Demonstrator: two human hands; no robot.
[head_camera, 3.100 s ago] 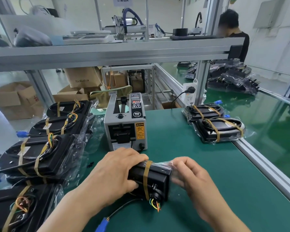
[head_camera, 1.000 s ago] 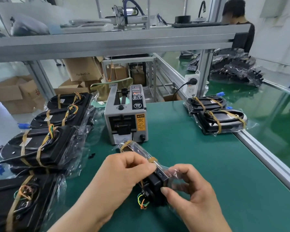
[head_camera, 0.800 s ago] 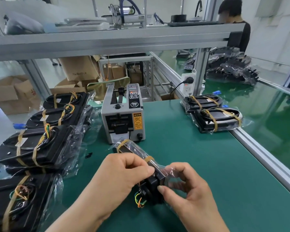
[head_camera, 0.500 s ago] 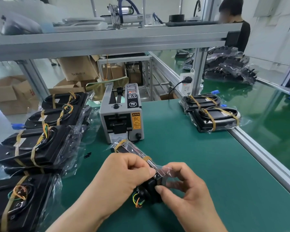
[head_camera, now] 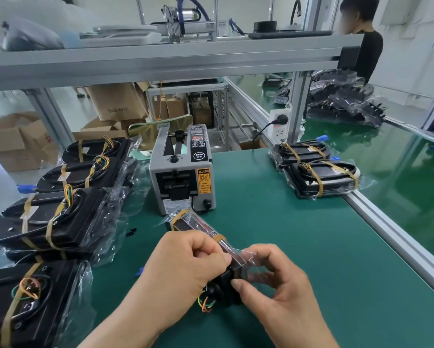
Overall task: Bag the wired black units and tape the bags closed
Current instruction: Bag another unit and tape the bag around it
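A black unit [head_camera: 198,228] with tan bands and coloured wires stands on edge on the green mat, inside a clear bag [head_camera: 246,257]. My left hand [head_camera: 183,272] grips the unit and the bag's near end from the left. My right hand [head_camera: 276,282] pinches the clear film at the near end between thumb and fingers. The grey tape dispenser [head_camera: 183,172] stands just behind the unit. Several banded units in open bags [head_camera: 60,217] lie at the left. Two bagged units [head_camera: 318,167] lie at the right.
An aluminium rail [head_camera: 391,237] borders the mat on the right, with a green conveyor beyond. A power strip [head_camera: 281,124] hangs on a post behind. A person [head_camera: 361,43] stands at the far bench beside a pile of bagged units. Cardboard boxes [head_camera: 17,139] sit beyond the left edge.
The unit went from lying flat under both hands to standing on edge, pointing at the dispenser. In the last second my fingers shifted slightly on the bag's near end.
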